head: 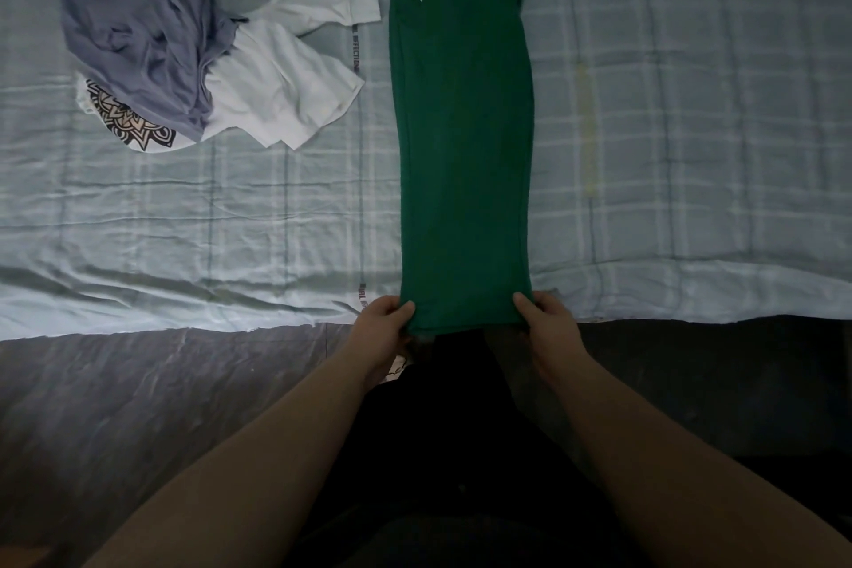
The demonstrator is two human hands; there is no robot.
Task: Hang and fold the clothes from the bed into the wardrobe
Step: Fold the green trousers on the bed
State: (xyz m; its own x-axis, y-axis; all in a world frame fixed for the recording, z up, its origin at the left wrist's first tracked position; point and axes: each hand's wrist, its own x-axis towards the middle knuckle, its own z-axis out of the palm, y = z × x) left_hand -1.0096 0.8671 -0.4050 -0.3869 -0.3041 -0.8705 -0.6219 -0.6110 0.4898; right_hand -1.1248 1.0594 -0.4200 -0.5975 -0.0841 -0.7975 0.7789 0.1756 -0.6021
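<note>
Green trousers point(463, 129) lie folded lengthwise in a long strip on the bed, waist far, hems at the near edge. My left hand point(380, 327) pinches the near left corner of the hem, thumb on top. My right hand point(548, 325) pinches the near right corner the same way. A crumpled heap lies at the far left: a blue-grey garment point(138, 37) on top of a white shirt point(281, 83), with a white piece bearing a dark mandala print point(133, 125) under them.
The bed carries a pale blue checked sheet point(668, 129) whose edge hangs over the near side. Below it is a dark wood-look floor point(138, 406). My dark-clothed body fills the bottom middle. No wardrobe shows.
</note>
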